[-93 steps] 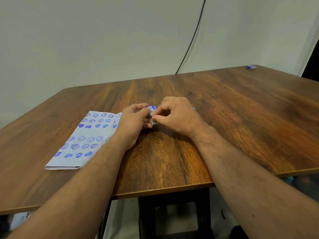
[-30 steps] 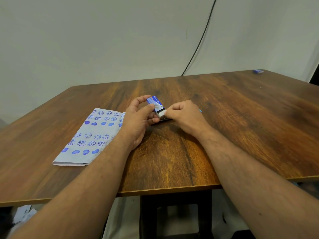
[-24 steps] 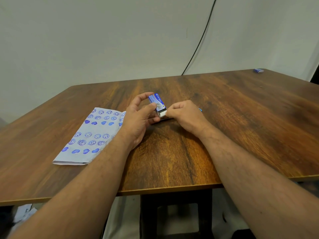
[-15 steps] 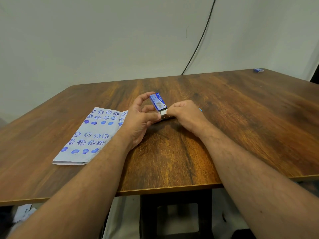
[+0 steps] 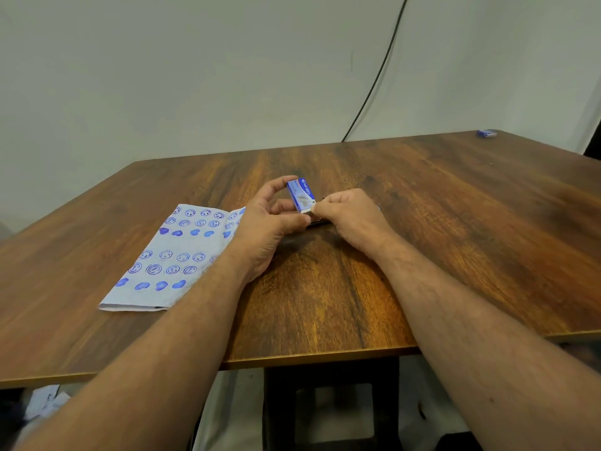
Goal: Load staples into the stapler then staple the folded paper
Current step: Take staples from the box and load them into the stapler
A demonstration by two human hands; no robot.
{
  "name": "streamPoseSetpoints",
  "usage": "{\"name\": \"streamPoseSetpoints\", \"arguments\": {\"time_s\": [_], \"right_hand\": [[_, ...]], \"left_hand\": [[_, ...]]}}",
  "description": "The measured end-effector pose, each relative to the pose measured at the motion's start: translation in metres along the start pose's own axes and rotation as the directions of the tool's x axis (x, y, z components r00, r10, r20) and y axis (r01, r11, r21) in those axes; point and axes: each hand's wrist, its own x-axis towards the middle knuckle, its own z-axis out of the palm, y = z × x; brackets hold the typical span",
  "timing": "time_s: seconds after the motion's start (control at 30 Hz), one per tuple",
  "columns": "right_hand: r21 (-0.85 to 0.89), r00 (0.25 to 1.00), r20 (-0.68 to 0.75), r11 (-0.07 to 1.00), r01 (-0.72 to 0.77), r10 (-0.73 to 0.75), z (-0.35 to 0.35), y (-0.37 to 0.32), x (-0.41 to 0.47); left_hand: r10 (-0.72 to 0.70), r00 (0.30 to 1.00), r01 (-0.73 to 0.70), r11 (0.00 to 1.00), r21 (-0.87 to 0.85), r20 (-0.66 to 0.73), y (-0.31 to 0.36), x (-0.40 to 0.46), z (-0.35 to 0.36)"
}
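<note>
- Blue staple box (image 5: 301, 194), small and tilted, is held above the middle of the table (image 5: 439, 222), between the two hands.
- Left hand (image 5: 265, 229) grips the box, index finger curled over its far end and thumb pressed near its lower end.
- Right hand (image 5: 349, 216) is closed in a pinch at the box's white lower end; what sits between those fingertips is too small to tell.
- Just under the hands a dark object (image 5: 320, 221) lies on the wood, mostly hidden; whether it is the stapler cannot be told.
- Folded paper (image 5: 172, 255), pale with blue printed faces and hearts, lies flat to the left, its near edge under the left wrist.
- Another small blue object (image 5: 487, 133) rests at the far right corner, well apart.
- Black cable (image 5: 374, 83) runs down the pale wall behind.
</note>
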Motion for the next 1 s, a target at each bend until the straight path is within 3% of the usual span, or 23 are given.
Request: {"name": "streamPoseSetpoints", "arguments": {"time_s": [0.17, 0.3, 0.4, 0.5, 0.6, 0.83, 1.0], "right_hand": [[0.002, 0.999, -0.017, 1.0, 0.027, -0.027, 0.0, 0.002, 0.001], [0.13, 0.998, -0.058, 0.991, -0.011, 0.018, 0.001, 0.001, 0.006], [0.131, 0.995, -0.072, 0.99, -0.055, 0.065, 0.001, 0.006, 0.009], [0.126, 0.996, -0.068, 0.991, -0.054, 0.063, 0.002, 0.008, 0.009], [0.114, 0.999, -0.041, 0.993, -0.029, 0.034, 0.002, 0.009, 0.009], [0.149, 1.0, -0.013, 0.989, -0.02, 0.022, 0.002, 0.011, 0.006], [0.166, 1.0, -0.01, 0.986, 0.015, -0.014, 0.002, 0.009, 0.002]], "left_hand": [[0.006, 0.992, 0.007, 0.994, 0.107, -0.125, -0.003, 0.003, 0.002], [0.059, 0.947, 0.012, 0.976, 0.218, -0.315, -0.005, 0.006, 0.005], [0.058, 0.906, 0.096, 0.937, 0.335, -0.42, -0.005, 0.007, 0.007], [0.0, 0.871, 0.185, 0.926, 0.328, -0.492, -0.004, 0.008, 0.009], [-0.058, 0.853, 0.264, 0.905, 0.334, -0.519, -0.001, 0.008, 0.011], [-0.077, 0.861, 0.293, 0.883, 0.367, -0.503, 0.002, 0.006, 0.017], [0.037, 0.899, 0.175, 0.883, 0.435, -0.436, 0.003, 0.002, 0.019]]}}
